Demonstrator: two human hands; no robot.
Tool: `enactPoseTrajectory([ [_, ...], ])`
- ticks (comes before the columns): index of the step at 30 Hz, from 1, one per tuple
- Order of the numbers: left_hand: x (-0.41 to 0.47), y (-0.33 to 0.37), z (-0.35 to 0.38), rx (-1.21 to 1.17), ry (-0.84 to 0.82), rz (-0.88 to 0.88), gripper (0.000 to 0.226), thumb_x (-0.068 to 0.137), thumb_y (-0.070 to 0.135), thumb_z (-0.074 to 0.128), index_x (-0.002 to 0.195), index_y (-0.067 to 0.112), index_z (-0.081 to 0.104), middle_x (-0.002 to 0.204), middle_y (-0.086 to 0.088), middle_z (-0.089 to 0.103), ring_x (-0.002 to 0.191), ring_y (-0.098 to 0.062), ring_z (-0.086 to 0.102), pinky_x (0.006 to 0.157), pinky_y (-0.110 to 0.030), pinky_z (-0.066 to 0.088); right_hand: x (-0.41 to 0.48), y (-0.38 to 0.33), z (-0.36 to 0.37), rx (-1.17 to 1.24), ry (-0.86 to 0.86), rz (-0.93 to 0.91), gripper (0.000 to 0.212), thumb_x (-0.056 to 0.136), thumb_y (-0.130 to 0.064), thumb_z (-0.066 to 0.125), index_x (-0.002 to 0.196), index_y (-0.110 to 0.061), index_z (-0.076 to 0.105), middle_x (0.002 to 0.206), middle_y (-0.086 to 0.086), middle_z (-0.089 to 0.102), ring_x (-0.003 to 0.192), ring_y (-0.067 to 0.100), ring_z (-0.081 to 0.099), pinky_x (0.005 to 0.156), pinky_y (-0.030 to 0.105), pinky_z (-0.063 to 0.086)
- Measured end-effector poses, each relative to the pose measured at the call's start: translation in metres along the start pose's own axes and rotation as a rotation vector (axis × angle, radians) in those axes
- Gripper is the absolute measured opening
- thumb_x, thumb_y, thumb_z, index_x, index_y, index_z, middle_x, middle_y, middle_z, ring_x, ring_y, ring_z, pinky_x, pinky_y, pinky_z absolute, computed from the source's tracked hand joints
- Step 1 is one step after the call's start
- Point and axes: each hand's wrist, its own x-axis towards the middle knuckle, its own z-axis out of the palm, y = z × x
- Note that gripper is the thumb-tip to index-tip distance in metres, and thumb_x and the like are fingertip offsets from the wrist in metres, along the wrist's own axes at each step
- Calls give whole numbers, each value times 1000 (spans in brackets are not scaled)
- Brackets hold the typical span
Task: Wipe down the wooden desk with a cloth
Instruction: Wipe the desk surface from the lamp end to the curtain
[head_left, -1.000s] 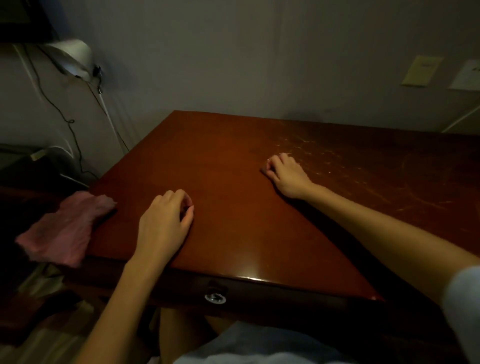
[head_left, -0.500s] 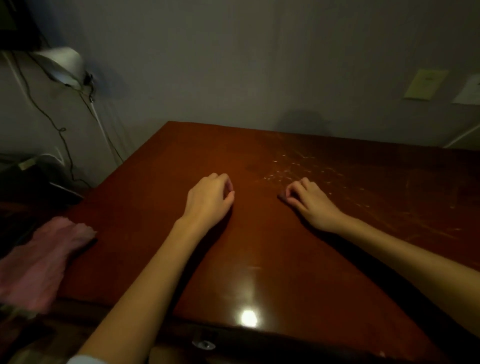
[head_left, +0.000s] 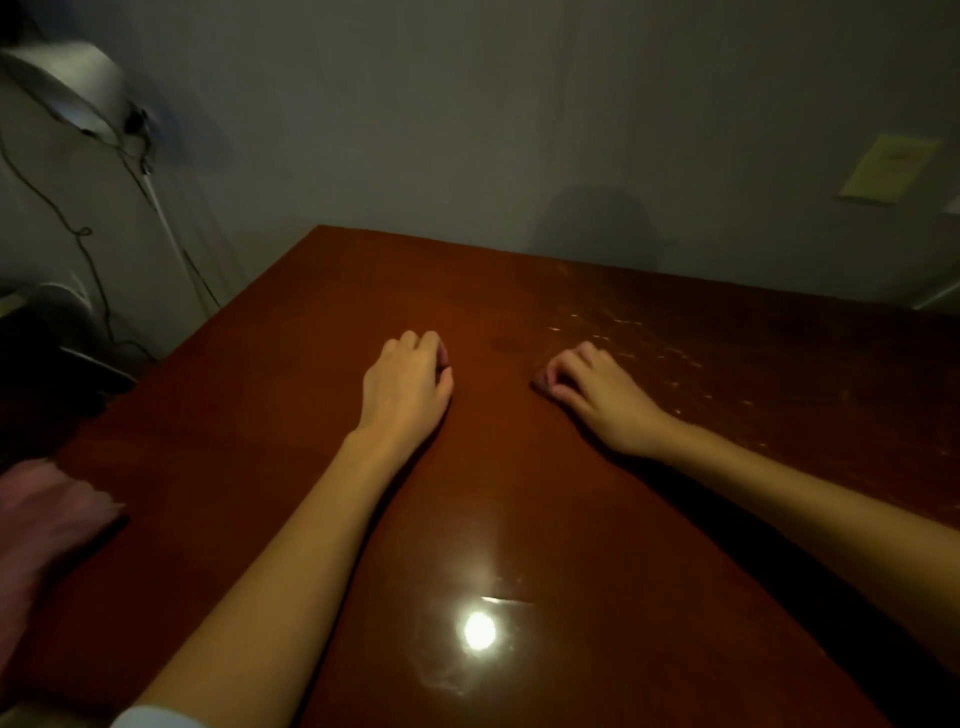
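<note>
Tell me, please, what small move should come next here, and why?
Probably the left hand should reach left to the pink crumpled cloth at the left edge of the dark red-brown wooden desk. Both it and the right hand rest on the desk with curled fingers, holding nothing, so wiping cannot begin.

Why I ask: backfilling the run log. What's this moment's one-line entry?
stage: pre-wipe | left hand: curled, resting on desk, empty | right hand: same | pink cloth: desk's left edge, untouched
</note>
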Motion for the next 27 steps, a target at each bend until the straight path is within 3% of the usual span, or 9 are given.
enactPoseTrajectory([
  [3, -2, 1, 1, 5, 3, 19, 17, 96, 27, 50, 110, 19, 54, 109, 0, 56, 99, -16, 53, 75, -27, 50, 45, 17, 6, -37, 84, 143, 14, 99, -35, 41, 105, -23, 47, 112, 0, 44, 107, 19, 44, 90, 33, 39],
  [6, -1, 1, 1, -1, 7, 7, 16, 95, 28, 50, 109, 20, 53, 109, 0, 57, 99, -16, 53, 76, -29, 51, 75, -2, 21, -64, 115, 145, 17, 99, -37, 40, 106, -23, 46, 114, 2, 45, 107, 20, 44, 89, 34, 38],
  [12, -3, -1, 5, 0, 32, 7, 14, 95, 28, 51, 108, 22, 54, 107, 2, 57, 97, -14, 52, 69, -23, 45, 5, -22, 14, -11, -1, -174, 11, 98, -36, 40, 103, -29, 46, 111, -7, 41, 100, 10, 40, 84, 27, 35],
  [18, -3, -1, 3, -5, 22, 11, 15, 96, 28, 50, 108, 20, 54, 106, 2, 56, 95, -13, 52, 66, -21, 41, 52, 53, -5, -80, 64, 209, 17, 99, -34, 40, 107, -20, 48, 112, 3, 43, 107, 23, 45, 88, 34, 34],
  [21, -2, 0, 3, -11, 15, 5, 13, 95, 28, 51, 106, 21, 54, 104, 2, 56, 94, -13, 52, 66, -22, 42, 97, 51, 8, -100, 108, 277, 21, 99, -35, 40, 110, -19, 48, 116, 8, 46, 109, 29, 45, 87, 38, 33],
  [23, -2, 0, 4, -9, 12, -5, 12, 95, 29, 51, 105, 22, 53, 103, 3, 56, 93, -13, 52, 67, -24, 45, 105, 29, 16, -86, 93, 217, 19, 99, -36, 40, 108, -21, 47, 112, 5, 44, 108, 27, 44, 84, 37, 31],
  [27, -3, -1, 5, -1, 17, -13, 12, 94, 30, 51, 104, 24, 53, 102, 4, 56, 93, -13, 52, 68, -26, 49, 61, 3, 17, -55, -10, -86, 13, 99, -35, 38, 103, -25, 45, 104, -6, 38, 98, 14, 40, 80, 28, 28],
])
